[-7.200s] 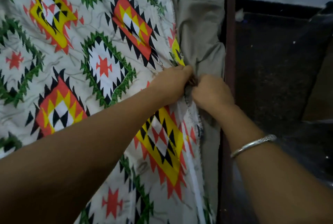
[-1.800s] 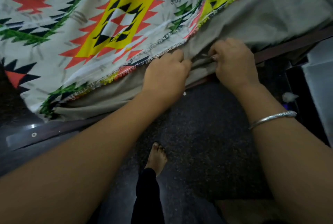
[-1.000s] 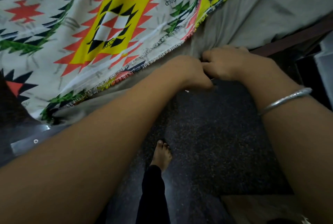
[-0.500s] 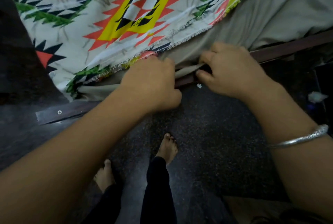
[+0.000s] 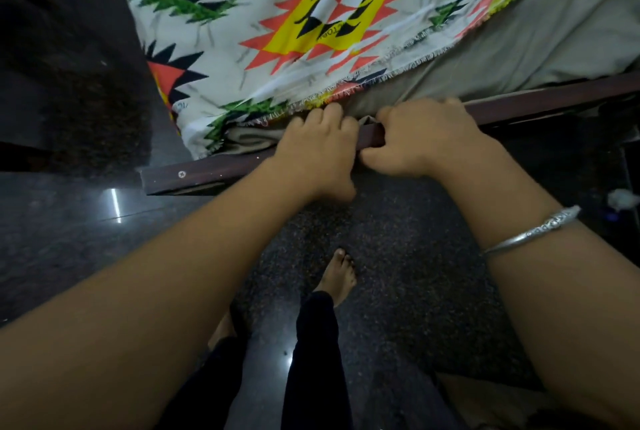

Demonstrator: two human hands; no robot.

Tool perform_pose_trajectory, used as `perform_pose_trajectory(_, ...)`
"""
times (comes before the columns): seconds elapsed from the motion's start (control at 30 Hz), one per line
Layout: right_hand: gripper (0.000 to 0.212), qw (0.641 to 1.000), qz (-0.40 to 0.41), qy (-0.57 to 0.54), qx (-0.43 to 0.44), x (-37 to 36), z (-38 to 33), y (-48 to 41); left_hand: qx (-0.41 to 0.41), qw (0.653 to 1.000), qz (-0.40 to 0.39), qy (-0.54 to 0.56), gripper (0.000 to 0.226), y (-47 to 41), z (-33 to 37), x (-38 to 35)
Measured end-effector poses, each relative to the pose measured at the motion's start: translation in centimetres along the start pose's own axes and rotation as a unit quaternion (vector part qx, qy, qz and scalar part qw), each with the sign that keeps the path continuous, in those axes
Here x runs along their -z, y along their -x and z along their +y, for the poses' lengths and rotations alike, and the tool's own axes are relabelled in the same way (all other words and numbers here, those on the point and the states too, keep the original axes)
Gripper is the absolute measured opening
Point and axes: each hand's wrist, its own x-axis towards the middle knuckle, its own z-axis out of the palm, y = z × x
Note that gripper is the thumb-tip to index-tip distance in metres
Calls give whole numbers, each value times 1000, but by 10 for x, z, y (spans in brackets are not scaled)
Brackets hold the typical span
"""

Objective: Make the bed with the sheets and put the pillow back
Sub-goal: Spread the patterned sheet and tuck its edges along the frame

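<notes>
Both forearms are cut off by the lower edge, and only dark trouser legs and one bare foot (image 5: 341,273) are seen below them; the second foot is mostly hidden behind the left arm. A speckled, polished stone floor (image 5: 408,242) is seen beneath, with small glints of light. A thin silver bangle (image 5: 530,232) with a patterned band is worn on the right wrist.

The left hand (image 5: 318,149) is laid over the dark wooden bed rail (image 5: 207,171). Its fingers are curled and their tips are buried under the fringe, so what is gripped cannot be told. The right hand (image 5: 419,138) is placed just beside it, fingers bent over the rail, and a small fold of grey cloth (image 5: 519,45) appears to be pinched between thumb and fingers.

The grey cloth is smooth and matte and is bunched into folds at the corner. The sheet (image 5: 311,31) is spread over the bed above it, woven and frayed along its edge, printed with jagged diamonds in yellow, orange, green and black. Its upper part is cut off, and the print is blurred.
</notes>
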Motion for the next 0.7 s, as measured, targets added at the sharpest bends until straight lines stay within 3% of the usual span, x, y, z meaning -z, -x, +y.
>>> perform_pose_trajectory(0.13,59,997,56,46,-4,-5,-6,6,3,975,210,-78,49,24,0,-16)
perform_pose_trajectory(0.2,63,996,67,61,-12,-4,-11,4,33,963,251,-86,51,36,-7,-21)
perform_pose_trajectory(0.27,65,996,55,70,-5,-2,-15,-3,41,970,230,-61,56,44,-17,-30)
perform_pose_trajectory(0.4,56,998,42,38,5,3,-19,-4,28,972,232,-31,42,45,-35,-33)
perform_pose_trajectory(0.5,47,999,31,15,17,6,-23,1,21,989,148,-11,48,47,-35,-27)
perform_pose_trajectory(0.7,40,999,-46,-22,-7,14,-35,-11,96,992,-28,76,42,23,-33,13)
